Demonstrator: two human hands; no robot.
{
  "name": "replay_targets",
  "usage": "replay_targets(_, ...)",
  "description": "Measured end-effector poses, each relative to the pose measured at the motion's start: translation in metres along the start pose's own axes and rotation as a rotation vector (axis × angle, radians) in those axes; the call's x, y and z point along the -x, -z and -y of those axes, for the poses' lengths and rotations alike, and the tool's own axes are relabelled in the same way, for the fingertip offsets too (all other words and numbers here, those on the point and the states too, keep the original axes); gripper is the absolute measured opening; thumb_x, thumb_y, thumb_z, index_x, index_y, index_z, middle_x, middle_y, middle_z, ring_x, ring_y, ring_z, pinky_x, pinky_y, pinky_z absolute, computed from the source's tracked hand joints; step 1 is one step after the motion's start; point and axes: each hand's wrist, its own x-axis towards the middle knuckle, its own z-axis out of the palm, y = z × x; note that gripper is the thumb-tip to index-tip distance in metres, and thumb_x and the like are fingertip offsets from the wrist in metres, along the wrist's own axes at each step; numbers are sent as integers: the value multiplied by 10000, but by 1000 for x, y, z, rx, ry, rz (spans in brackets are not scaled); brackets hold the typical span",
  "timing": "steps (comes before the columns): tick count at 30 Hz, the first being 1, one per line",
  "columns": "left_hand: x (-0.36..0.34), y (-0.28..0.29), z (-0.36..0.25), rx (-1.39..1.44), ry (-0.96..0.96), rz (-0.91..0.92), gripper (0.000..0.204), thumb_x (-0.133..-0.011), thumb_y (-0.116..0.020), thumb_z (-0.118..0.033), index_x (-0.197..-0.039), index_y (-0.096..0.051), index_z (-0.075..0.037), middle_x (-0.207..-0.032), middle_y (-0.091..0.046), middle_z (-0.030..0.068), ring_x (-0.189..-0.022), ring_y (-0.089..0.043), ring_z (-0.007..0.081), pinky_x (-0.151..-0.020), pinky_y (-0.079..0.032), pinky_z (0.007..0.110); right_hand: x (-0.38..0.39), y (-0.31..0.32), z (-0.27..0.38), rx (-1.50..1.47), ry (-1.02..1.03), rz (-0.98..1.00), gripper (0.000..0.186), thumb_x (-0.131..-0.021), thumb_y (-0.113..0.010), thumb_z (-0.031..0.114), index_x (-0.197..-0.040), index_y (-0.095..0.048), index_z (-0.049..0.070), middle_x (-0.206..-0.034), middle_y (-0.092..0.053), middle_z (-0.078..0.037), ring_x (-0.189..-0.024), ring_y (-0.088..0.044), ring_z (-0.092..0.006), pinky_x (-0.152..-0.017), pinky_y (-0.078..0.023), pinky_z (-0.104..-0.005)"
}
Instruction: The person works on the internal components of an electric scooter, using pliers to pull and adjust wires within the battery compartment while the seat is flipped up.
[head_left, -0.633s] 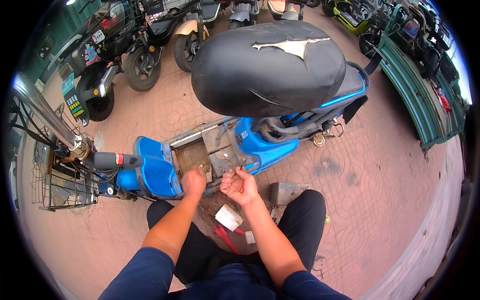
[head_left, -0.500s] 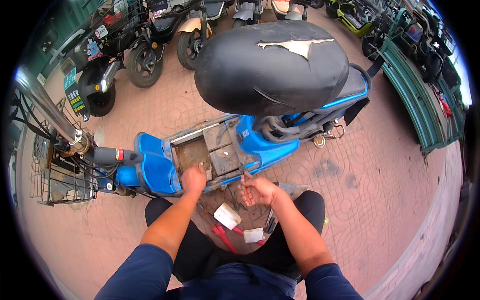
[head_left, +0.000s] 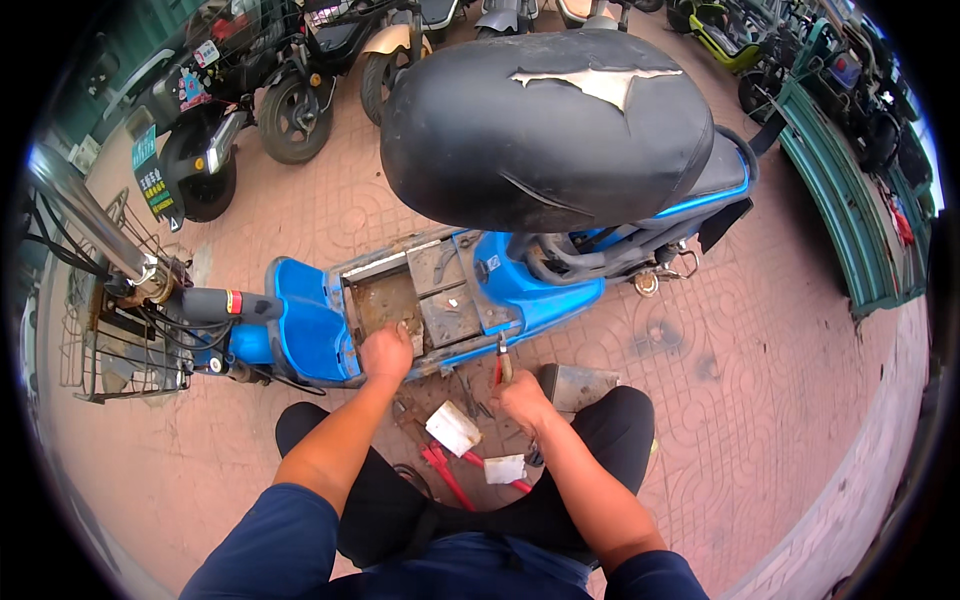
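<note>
The right hand [head_left: 522,400] is clenched round pliers [head_left: 502,350], nose up at the blue scooter [head_left: 548,302], likely for easy reach, while the left hand [head_left: 386,351] curls by the floor well [head_left: 388,300], its grip too hidden from here to tell

Lettered teal plate [head_left: 145,148], black sign [head_left: 155,190] on parked scooter [head_left: 190,150]

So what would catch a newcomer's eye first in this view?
Probably the big black seat at the top centre, with a pale tear in its cover. Below and left of it, the floor compartment of the blue scooter lies open, the left hand at its near edge. Farther right, the right hand grips a red-handled tool.
</note>
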Motion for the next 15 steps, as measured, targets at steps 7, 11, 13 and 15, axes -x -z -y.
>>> replay_targets(7,-1,2,-7,-24,30,19,347,-1012,-562,-320,-942,-748,-35,-832,-741,259,-790,-726,465,-753,-578,584,-14,-4,29,-532,-91,214,380,-1002,-540,1,-1326,-464,-181,-1363,-568,-356,-1271,-603,-507,-1083,-560,-574)
replay_targets(11,0,-1,-4,-14,32,8,347,-1006,-569,-320,-923,-753,-39,-826,-740,261,-783,-727,466,-749,-581,583,-30,-1,25,-593,-126,303,377,-1015,-520,7,-1343,-457,-168,-1407,-552,-367,-1314,-581,-517,-1124,-531,-577)
replay_targets(13,0,0,-8,-18,44,10,346,-1003,-573,-322,-917,-755,-39,-820,-739,259,-775,-726,465,-741,-582,580,-38,0,23,-732,-155,380,378,-1025,-508,11,-1360,-448,-155,-1437,-541,-369,-1336,-568,-521,-1143,-516,-578)
replay_targets(15,0,0,-6,-14,39,-3,339,-1001,-577,-317,-912,-752,-41,-815,-738,258,-767,-726,463,-730,-583,575,-44,-11,19,-857,-65,395,430,-1026,-525,29,-1400,-427,-158,-1473,-511,-375,-1371,-533,-534,-1163,-493,-584)
